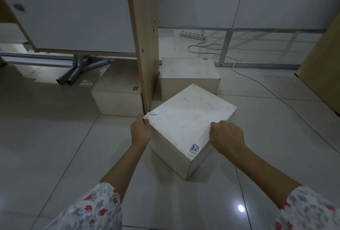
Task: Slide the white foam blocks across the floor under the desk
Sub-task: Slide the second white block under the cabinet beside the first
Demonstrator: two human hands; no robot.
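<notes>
A white foam block (pixel 189 119) sits turned corner-on on the tiled floor in front of me, with a small blue-edged label near its close corner. My left hand (pixel 141 131) grips its left corner and my right hand (pixel 227 136) grips its right edge. A second foam block (pixel 189 75) stands right behind it, to the right of the wooden desk panel (pixel 145 45). A third foam block (pixel 117 95) lies left of that panel, partly hidden behind it.
A white power strip (pixel 192 35) and its looping cable (pixel 257 80) lie on the floor at the back right. Grey metal frame legs (pixel 77 71) stand at the back left. Another wooden panel (pixel 323 67) rises at the right edge.
</notes>
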